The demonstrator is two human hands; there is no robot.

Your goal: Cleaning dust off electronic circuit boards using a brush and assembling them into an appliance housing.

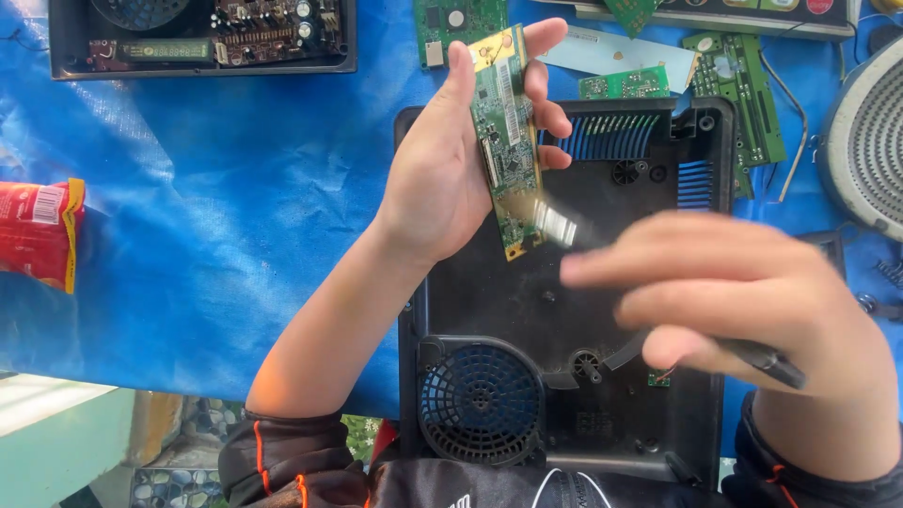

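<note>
Held upright above the black casing (564, 282): narrow green circuit board (506, 141), pinched edgewise in the left hand (451, 160), face turned for brushing. Right hand (743, 301), over the casing's right half, closed around a dark-handled brush (762, 357), blurred bristles touching the board's lower end.

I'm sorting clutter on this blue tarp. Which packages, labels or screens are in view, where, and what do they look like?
Snack packet: left edge of the tarp, crinkled red bag, yellow end band, white label patch.
White sticker: narrow strip on the green circuit board held upright in the left hand.
Screens: none visible.
</note>
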